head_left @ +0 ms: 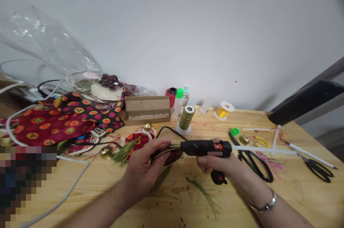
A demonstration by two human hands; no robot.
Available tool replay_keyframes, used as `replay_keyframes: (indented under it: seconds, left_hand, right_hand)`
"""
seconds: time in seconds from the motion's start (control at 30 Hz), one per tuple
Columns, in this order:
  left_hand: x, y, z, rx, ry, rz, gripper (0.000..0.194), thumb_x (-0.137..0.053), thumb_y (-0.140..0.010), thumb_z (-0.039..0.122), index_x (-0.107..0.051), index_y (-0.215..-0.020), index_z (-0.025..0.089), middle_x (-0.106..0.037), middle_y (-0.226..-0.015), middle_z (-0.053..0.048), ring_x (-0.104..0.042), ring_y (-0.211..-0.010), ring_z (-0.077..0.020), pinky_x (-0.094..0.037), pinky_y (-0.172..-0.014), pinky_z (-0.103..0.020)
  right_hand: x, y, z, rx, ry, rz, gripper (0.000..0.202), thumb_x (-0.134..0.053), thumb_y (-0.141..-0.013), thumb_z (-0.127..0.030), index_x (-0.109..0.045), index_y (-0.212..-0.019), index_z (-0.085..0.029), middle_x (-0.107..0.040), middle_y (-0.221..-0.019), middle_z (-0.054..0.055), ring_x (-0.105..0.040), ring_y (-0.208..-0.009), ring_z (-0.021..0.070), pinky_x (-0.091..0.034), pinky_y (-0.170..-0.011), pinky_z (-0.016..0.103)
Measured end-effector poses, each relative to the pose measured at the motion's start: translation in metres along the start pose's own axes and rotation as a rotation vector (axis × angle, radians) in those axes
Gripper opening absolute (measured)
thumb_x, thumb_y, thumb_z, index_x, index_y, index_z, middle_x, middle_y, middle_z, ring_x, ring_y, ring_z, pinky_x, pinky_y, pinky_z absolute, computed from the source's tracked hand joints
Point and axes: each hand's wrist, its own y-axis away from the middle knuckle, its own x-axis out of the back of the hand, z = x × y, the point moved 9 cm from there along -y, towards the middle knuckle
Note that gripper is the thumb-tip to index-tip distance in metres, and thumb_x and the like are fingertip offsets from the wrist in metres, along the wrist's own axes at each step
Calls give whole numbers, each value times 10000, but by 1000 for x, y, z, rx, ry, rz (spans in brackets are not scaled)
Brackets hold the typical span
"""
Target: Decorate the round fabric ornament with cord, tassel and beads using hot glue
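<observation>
My right hand (219, 165) is wrapped round the grip of a black glue gun (199, 148), level in front of me with its nozzle to the left. A long white glue stick (264, 149) runs out of its back end. Between the thumb and fingers of my left hand (143, 165) is a small dark red fabric piece (176, 157) with a pale edge. The gun's nozzle is at the fabric's upper edge; whether they touch I cannot tell. Green fringe (161, 179) shows beneath my left hand. Another green tassel (126, 151) lies beside a red patterned fabric piece (138, 140).
Behind my hands are a green thread spool (186, 119), bottles (177, 104), a cardboard box (147, 110) and a yellow cord spool (223, 111). Scissors (256, 165) lie to the right, with another black-handled pair (318, 169) farther out. Patterned fabric (56, 124) and a white cable (71, 181) occupy the left.
</observation>
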Motion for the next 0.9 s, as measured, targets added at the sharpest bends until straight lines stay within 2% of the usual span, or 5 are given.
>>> replay_keyframes:
  seconds: [0.1, 0.23, 0.5, 0.9]
  left_hand:
    - [1, 1, -1, -3, -35, 2, 326, -570, -863, 81, -619, -1109, 289, -725, -987, 19, -718, -852, -117, -585, -785, -192]
    - [-1, 0, -2, 22, -18, -19, 327, -562, -871, 89, -625, -1106, 308, -732, -966, 37, -719, -840, -111, -586, -776, -183]
    - [-5, -4, 5, 13, -12, -28, 352, -554, -866, 60, -633, -1086, 323, -741, -939, 72, -717, -821, -71, -553, -775, -111]
    - [-1, -2, 2, 43, 29, -2, 259, -568, -867, 112, -652, -1049, 274, -746, -925, 23, -732, -807, -146, -610, -750, -232]
  right_hand:
    - [0, 0, 0, 14, -18, 11, 391, -731, -654, -498, -606, -556, -140, -559, -502, 7, -504, -491, 114, -400, -494, 249]
    - [-4, -1, 2, 14, -4, -37, 404, -722, -658, -510, -610, -555, -137, -558, -496, 11, -502, -486, 114, -382, -479, 244]
    - [-3, -2, 3, 6, -15, -30, 377, -733, -659, -484, -606, -573, -140, -548, -505, -2, -493, -475, 105, -388, -467, 235]
    - [-1, 2, -3, -29, -31, -14, 358, -714, -645, -470, -620, -562, -135, -570, -521, 20, -508, -506, 123, -407, -497, 252]
